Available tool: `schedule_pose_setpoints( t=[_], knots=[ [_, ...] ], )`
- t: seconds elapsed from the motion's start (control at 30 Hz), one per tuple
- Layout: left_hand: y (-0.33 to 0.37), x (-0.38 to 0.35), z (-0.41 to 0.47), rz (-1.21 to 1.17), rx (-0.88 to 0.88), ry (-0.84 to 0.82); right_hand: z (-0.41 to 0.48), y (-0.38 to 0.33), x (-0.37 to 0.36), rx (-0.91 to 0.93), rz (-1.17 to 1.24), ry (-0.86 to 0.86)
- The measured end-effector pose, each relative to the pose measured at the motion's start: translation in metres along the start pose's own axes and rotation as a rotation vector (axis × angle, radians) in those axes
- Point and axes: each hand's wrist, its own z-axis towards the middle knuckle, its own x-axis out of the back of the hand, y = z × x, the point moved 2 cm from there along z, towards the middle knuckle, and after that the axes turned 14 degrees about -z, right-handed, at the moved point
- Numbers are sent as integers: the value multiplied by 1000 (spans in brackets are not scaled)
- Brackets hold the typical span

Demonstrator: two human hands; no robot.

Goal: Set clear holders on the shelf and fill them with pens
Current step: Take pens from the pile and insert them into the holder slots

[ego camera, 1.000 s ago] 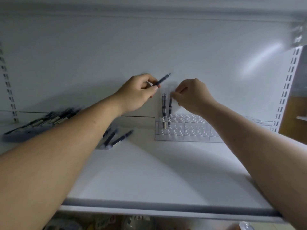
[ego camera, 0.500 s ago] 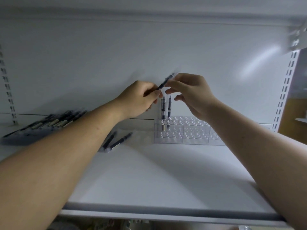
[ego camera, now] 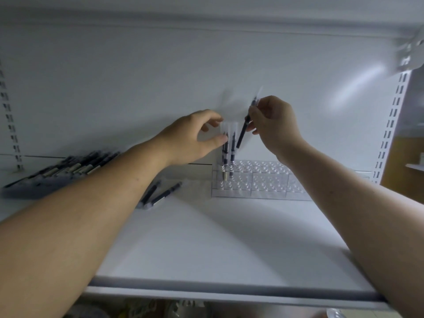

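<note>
Pen (ego camera: pixel 242 134) dark, slim, tilted, pinched by right hand (ego camera: pixel 274 125); left hand (ego camera: pixel 192 138) loose, empty; clear holder (ego camera: pixel 268 183) carries two upright pens (ego camera: pixel 232 152).

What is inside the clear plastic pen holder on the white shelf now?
Two dark pens stand upright in its left end. Its right end is hidden behind the right forearm.
</note>
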Motion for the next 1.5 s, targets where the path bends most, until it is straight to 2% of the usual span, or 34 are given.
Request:
schedule_pose_setpoints(
  t=[0.57,0.77,1.03,1.23,1.4,1.5],
  knots=[
    [-1,1,1,-4,12,16,-12,1,-14,96,-244,-176],
    [-1,1,1,-16,22,19,-15,2,-19,68,-354,-330],
    [-2,1,1,-27,33,29,-17,2,-19,54,-479,-416],
    [0,3,0,2,46,33,-8,4,-6,95,-458,-280],
    [16,12,-1,73,38,84,-6,-12,2,241,-408,-82],
    [29,26,-4,113,93,147,-13,-33,1,321,-374,-45]
  ],
)
